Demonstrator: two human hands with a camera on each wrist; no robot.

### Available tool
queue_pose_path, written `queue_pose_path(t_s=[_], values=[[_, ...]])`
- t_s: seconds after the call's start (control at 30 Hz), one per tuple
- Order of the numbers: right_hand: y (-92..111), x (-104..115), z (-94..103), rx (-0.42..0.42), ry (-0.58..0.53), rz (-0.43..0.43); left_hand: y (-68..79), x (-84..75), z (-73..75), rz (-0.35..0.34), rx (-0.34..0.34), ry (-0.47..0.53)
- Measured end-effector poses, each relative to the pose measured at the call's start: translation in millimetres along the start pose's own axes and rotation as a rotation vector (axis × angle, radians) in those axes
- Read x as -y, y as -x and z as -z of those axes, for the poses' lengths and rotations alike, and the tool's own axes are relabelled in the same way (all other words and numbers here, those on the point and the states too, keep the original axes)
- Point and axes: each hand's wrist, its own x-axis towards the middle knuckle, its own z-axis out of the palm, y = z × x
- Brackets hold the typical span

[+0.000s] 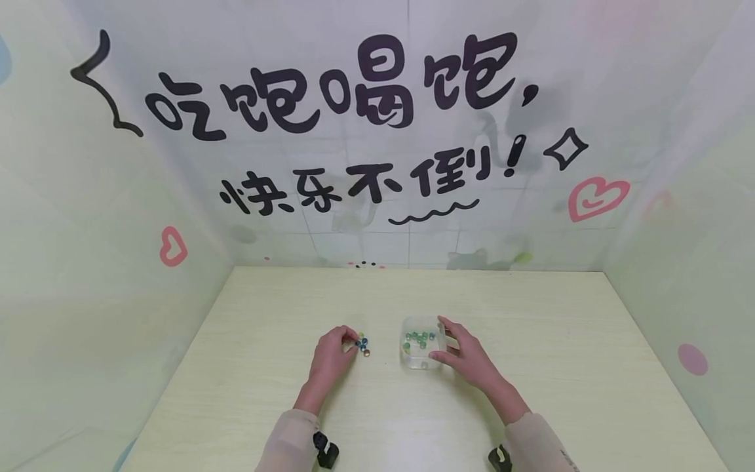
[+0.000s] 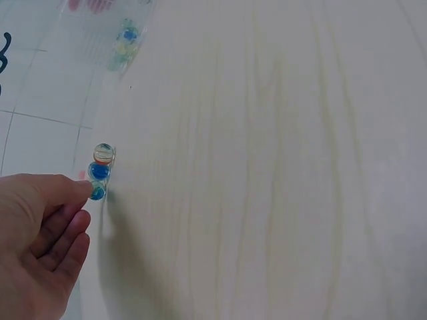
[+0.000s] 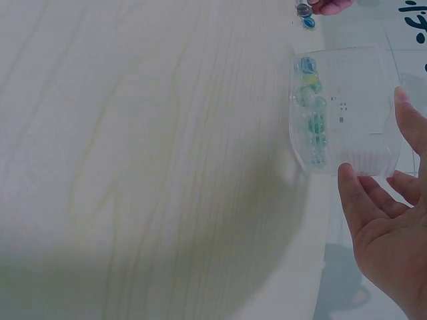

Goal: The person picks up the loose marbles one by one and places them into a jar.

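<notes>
My left hand (image 1: 331, 354) is at a small cluster of glass marbles (image 1: 364, 342) on the table, left of the container. Its thumb and index finger pinch at a blue-green marble (image 2: 98, 192), with a blue marble (image 2: 99, 171) and a clear, orange-tinged marble (image 2: 103, 153) beside it. With thumb and fingers spread around the near right side, my right hand (image 1: 472, 359) holds a clear plastic container (image 3: 357, 107). The container stands upright on the table, and several green and blue marbles (image 1: 420, 337) lie on its bottom.
The pale wood-grain table (image 1: 283, 301) is enclosed by a printed backdrop (image 1: 377, 242) at the back and on both sides. Dark lettering and pink hearts mark the cloth. Black mounts (image 1: 326, 450) sit at both wrists.
</notes>
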Motion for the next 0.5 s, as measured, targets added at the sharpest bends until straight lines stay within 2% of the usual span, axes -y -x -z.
queue_pose_path(t_s=[0.5], values=[[0.1,0.4,-0.3,0.002,-0.008,0.003,-1.6,1.8,-8.2,-0.001,-0.03,-0.072]])
